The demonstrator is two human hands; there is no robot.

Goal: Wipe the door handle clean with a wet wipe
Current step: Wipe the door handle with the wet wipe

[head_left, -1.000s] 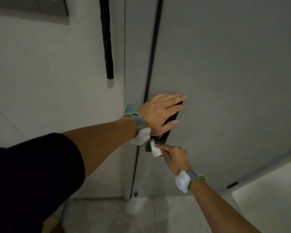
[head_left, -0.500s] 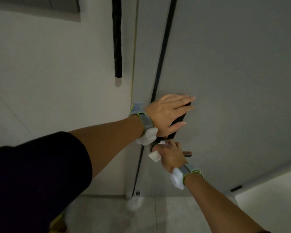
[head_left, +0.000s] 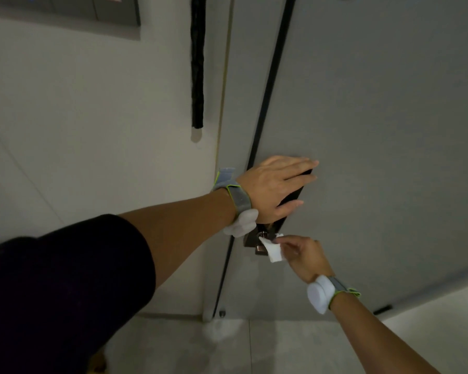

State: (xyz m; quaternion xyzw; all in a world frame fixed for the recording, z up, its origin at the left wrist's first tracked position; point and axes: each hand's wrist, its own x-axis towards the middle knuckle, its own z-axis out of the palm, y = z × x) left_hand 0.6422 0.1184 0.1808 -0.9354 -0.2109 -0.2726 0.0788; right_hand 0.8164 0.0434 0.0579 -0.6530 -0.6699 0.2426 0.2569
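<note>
Head view, the only 1.

Left hand (head_left: pixel 274 186): flat, fingers spread wide, palm pressed on the dark lock plate (head_left: pixel 295 197) of the grey door (head_left: pixel 376 130). Holds nothing. It covers most of the plate; only the plate's right edge and lower end show past the fingers. Reads as a brace to steady the door.

Right hand (head_left: pixel 303 256): below and to the right of the left hand, fingers pinched narrow on a folded white wet wipe (head_left: pixel 274 249). The wipe hangs from the fingertips, its upper corner pressed against the door handle (head_left: pixel 258 241).

Door handle: metal, at the foot of the lock plate, just under the heel of the left hand. Only its base and a short stub show; the rest is hidden behind the wipe and the right hand, so I cannot tell how far the lever reaches. Light is dim here.

Key relation: the handle lies up and to the left of the right hand, touching the wipe. The lever's long axis appears to run roughly sideways, from the base towards the right hand. The right hand is the nearer working hand; the left is just above, touching the plate, not the lever.

Judgement: wiping is underway at the base end. The next stroke likely calls for drawing the wipe along the lever, wrapped around it, while the left hand holds the door steady.
</note>
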